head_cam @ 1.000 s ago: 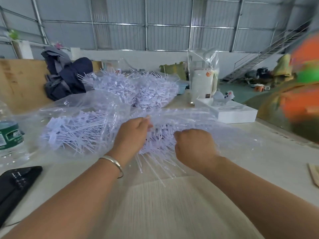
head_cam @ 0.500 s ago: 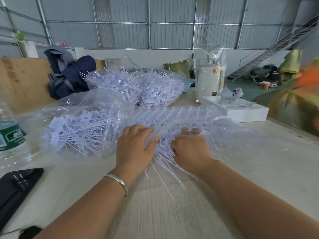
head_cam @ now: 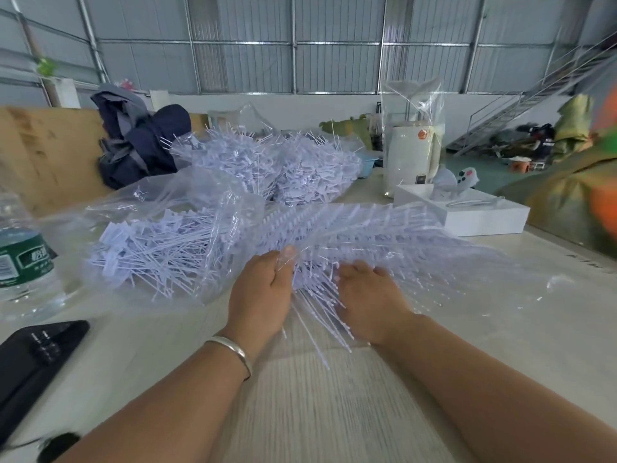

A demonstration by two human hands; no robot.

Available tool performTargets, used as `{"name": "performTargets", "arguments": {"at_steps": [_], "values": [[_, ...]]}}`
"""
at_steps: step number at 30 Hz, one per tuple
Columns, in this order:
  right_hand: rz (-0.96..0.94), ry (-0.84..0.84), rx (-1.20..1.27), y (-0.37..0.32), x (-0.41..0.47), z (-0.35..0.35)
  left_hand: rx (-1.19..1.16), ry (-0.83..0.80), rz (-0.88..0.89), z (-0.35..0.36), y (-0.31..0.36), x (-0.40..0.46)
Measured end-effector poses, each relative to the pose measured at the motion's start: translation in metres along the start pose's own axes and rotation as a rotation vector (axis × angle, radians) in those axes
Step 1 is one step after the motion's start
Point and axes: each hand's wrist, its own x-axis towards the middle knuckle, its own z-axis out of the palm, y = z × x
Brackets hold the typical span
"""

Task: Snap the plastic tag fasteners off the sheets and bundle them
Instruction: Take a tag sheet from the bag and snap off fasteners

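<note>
Over on the left, a clear plastic bag (head_cam: pixel 160 242) lies on the counter (head_cam: pixel 300 396), stuffed with loose tag fasteners (head_cam: pixel 150 252), its mouth gaping toward the middle. Behind it, a big heap of fasteners (head_cam: pixel 277 165) sits further back on more clear plastic. Front and centre: both hands are on a sheet of fasteners (head_cam: pixel 384 235), held up just above the counter and fanning out to the right. The left hand (head_cam: pixel 263 295) has its fingers curled round the sheet's near end, thumb on top. The right hand (head_cam: pixel 367 302) grips the thin stems just beside it, fingers curled under and mostly hidden.

The near counter in front of the arms is bare wood grain. Its right edge runs along past a white box (head_cam: pixel 474 215), with a tall white cylinder in a clear wrapper (head_cam: pixel 410 162) behind that. At the left edge stand a water bottle (head_cam: pixel 23 262) and a black phone (head_cam: pixel 33 359). A bundle of dark clothing (head_cam: pixel 140 142) sits at the back left.
</note>
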Motion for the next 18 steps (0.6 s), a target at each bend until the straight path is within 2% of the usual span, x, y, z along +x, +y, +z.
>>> {"name": "performTargets", "arguments": {"at_steps": [2, 5, 9, 14, 18], "values": [[0.011, -0.117, -0.037, 0.0, 0.001, 0.0, -0.024, 0.04, -0.001, -0.002, 0.002, -0.001], [0.018, -0.175, -0.006, -0.003, 0.003, -0.002, -0.018, 0.063, 0.008, -0.002, 0.005, -0.002], [0.035, -0.152, 0.119, -0.001, 0.002, -0.004, -0.011, 0.055, 0.046, -0.003, 0.007, -0.003], [0.092, -0.207, -0.012, -0.008, 0.008, 0.0, 0.08, 0.014, 0.094, 0.0, 0.009, -0.003], [0.101, -0.184, 0.092, -0.005, 0.012, 0.006, 0.147, 0.015, 0.225, -0.001, 0.01, -0.002]]}}
